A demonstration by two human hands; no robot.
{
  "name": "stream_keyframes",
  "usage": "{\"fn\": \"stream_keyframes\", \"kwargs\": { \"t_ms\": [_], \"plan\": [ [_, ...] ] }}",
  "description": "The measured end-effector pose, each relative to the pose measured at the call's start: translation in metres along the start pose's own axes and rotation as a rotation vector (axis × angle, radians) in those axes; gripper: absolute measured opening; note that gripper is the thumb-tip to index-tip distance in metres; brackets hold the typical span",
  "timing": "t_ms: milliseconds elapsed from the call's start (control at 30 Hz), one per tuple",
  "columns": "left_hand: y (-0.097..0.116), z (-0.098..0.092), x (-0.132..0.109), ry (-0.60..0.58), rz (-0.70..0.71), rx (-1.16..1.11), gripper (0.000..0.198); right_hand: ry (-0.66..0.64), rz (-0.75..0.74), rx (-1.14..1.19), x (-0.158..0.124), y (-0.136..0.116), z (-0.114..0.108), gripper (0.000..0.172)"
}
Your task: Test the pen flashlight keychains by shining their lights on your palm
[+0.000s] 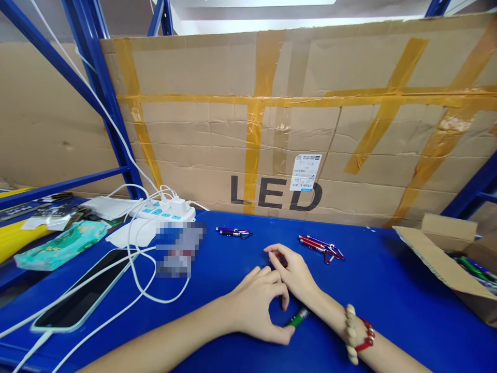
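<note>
My left hand (259,305) is low over the blue table, its fingers curved and its thumb spread from them in a C shape. The thumb tip is at the near end of a short green penlight (298,317) with a silver tip. That penlight's far end goes under my right forearm. My right hand (294,272) lies just beyond the left, fingers loosely bent and pointing left, with nothing visible in them. Behind my hands lie purple and black penlights (233,232) with a clip, and to the right red and purple penlights (320,245) with carabiner clips.
At the right stands an open cardboard box (430,259) holding penlights. On the left are a phone (85,290), looping white cables, a power strip (166,211) and a teal packet (62,244). A large cardboard panel (194,150) marked LED closes off the back.
</note>
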State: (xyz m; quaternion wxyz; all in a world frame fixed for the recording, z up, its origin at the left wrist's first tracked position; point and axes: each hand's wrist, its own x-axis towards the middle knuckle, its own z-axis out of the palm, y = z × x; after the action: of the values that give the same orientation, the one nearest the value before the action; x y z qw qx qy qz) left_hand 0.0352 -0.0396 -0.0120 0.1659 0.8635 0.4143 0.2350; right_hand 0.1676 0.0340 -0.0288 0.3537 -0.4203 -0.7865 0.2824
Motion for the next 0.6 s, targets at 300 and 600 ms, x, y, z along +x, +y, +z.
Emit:
{"fn": "stream_keyframes", "kwargs": {
  "t_ms": [300, 600],
  "plan": [
    [-0.007, 0.0, 0.0, -0.047, 0.045, 0.136, 0.012, -0.047, 0.009, 0.01, -0.001, -0.003, 0.0, 0.023],
    [-0.032, -0.009, 0.014, 0.098, -0.162, 0.114, 0.018, -0.118, -0.024, -0.088, -0.001, -0.007, -0.004, 0.047]
  ]
}}
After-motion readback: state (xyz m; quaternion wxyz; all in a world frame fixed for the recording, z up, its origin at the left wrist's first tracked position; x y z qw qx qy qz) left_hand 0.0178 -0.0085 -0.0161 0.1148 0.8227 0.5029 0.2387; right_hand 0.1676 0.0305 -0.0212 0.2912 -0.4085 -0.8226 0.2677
